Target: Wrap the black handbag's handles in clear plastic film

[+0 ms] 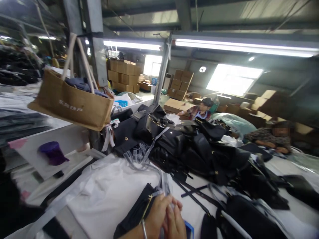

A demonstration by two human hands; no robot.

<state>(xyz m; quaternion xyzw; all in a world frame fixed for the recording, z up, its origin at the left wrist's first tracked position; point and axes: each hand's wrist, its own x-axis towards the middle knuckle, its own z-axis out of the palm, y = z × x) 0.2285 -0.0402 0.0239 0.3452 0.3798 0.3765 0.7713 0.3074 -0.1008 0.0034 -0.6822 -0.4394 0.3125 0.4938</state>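
Note:
My left hand (157, 211), with a silver bracelet at the wrist, and my right hand (175, 221) are pressed together at the bottom centre. Their fingers close on a clear plastic strip (165, 184), whose upper part sticks out beyond the fingertips. A black bag (132, 214) with a gold zipper (147, 206) lies under and beside my left hand. Right of my right hand, a blue-edged object (190, 229) shows in part. The palms and the strip's lower end are hidden.
Black handbags (174, 142) are heaped across the white table (102, 189). Loose clear strips (139, 152) lie before the heap. A brown tote (74, 103) hangs on a post at left, above a purple cap-like item (53, 153). Two people sit beyond the heap.

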